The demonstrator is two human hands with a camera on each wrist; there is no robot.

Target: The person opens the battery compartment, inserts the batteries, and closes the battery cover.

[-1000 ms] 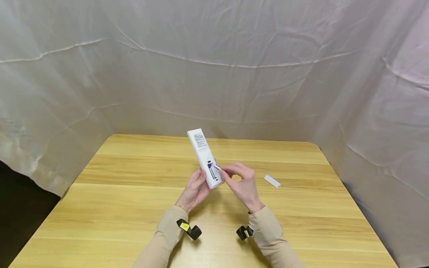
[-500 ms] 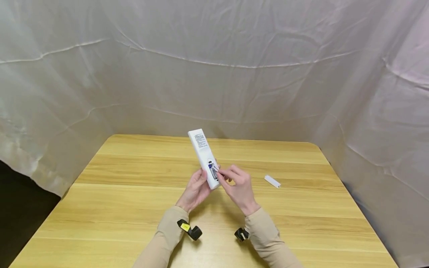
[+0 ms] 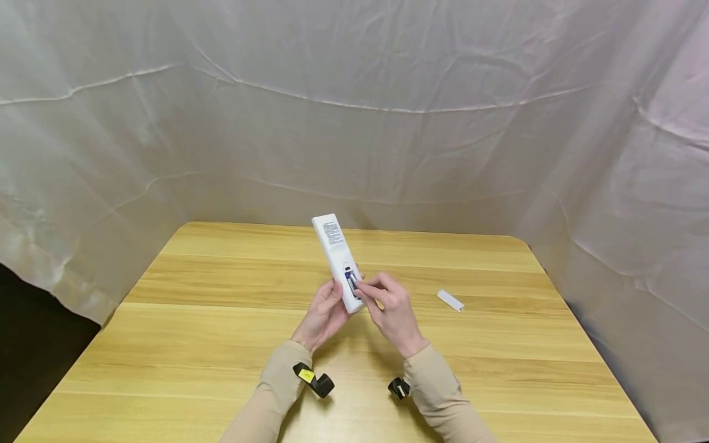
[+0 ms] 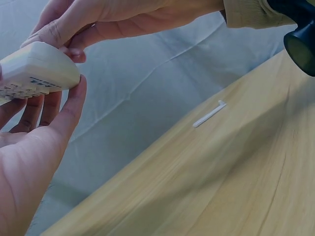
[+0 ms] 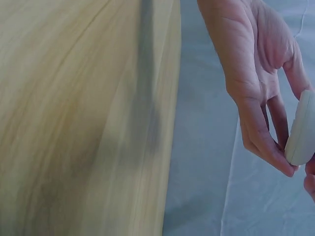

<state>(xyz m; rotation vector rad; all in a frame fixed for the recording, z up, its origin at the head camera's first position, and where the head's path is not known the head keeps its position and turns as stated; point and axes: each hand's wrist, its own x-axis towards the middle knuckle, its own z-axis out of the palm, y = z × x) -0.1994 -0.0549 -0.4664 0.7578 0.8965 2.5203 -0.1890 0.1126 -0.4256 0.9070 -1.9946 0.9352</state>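
Observation:
My left hand [image 3: 324,314] grips a white remote control [image 3: 335,246], its back facing up and its far end raised. The battery compartment [image 3: 349,271] is uncovered, with some blue at its upper end. A slim battery [image 3: 352,280] lies along it, and the thumb and fingertips of my right hand [image 3: 394,314] pinch its lower part. Those fingers hide the lower compartment. In the left wrist view, the remote's end [image 4: 51,66] rests between the left thumb and fingers, right hand above. The right wrist view has the remote's edge [image 5: 300,130] in the left hand [image 5: 251,69].
The white battery cover [image 3: 450,300] lies on the wooden table [image 3: 221,344], right of the hands. Black wrist cameras [image 3: 321,384] hang from both sleeves, low over the table. A pale cloth curtain [image 3: 354,154] stands behind the table and along its sides.
My right hand has moved left and the battery has gone from tilted above the compartment to lying along it. The left hand and the remote stay nearly still.

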